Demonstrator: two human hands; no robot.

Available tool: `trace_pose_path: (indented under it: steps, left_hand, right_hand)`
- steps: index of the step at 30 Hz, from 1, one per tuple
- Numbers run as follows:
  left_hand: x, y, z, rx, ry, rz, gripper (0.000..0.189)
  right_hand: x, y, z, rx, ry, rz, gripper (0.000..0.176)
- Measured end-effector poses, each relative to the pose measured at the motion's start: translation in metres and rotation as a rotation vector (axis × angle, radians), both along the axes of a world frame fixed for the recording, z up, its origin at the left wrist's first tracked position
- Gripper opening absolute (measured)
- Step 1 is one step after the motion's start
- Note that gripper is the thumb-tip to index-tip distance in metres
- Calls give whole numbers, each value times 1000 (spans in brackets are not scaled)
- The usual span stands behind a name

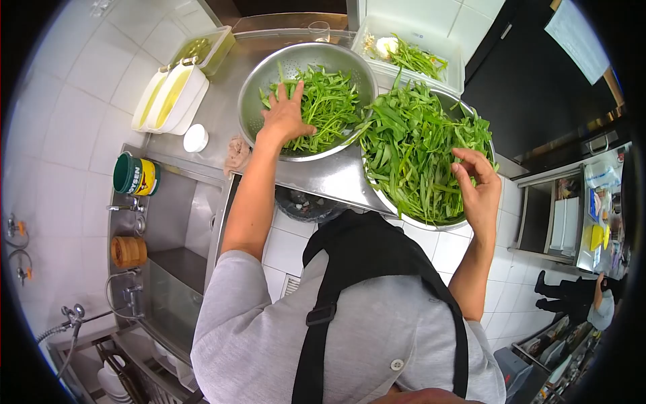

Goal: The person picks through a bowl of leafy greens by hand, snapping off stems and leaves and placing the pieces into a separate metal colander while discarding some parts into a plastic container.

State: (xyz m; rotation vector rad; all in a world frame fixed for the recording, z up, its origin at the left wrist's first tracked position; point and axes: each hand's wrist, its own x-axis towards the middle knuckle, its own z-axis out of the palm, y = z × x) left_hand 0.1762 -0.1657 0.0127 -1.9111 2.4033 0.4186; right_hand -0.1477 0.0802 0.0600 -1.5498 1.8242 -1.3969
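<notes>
My left hand (286, 116) lies flat, fingers apart, on the green leafy stalks (330, 108) in a metal colander (269, 71) on the steel counter. My right hand (476, 180) hovers over a large heap of greens (417, 148) in a metal bowl (431, 224) to the right, with its fingers curled around a few stalks. The two vessels touch at their rims.
A white tub (444, 54) with trimmings stands behind the bowl. White dishes (171, 97), a small lid (196, 138) and a green tin (134, 175) sit near the sink (175, 229) at left. Another person (585, 296) stands far right. A bin (303, 202) sits under the counter.
</notes>
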Motion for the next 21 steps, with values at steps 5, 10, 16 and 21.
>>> trace_pose_path:
  steps: [5, 10, 16, 21]
  left_hand:
    - [-47, 1, -22, -187, -14, -307, 92]
    - [-50, -10, -79, 20, -203, -413, 71]
    - [-23, 20, -4, -164, 93, -290, 63]
    - [17, 14, -13, -279, 279, -126, 65]
  right_hand:
    - [15, -12, -6, -10, -17, 94, 23]
    - [31, -11, 1, 52, 29, 193, 23]
    - [10, 19, -15, 79, -46, 53, 21]
    - [6, 34, -16, 121, -73, -7, 21]
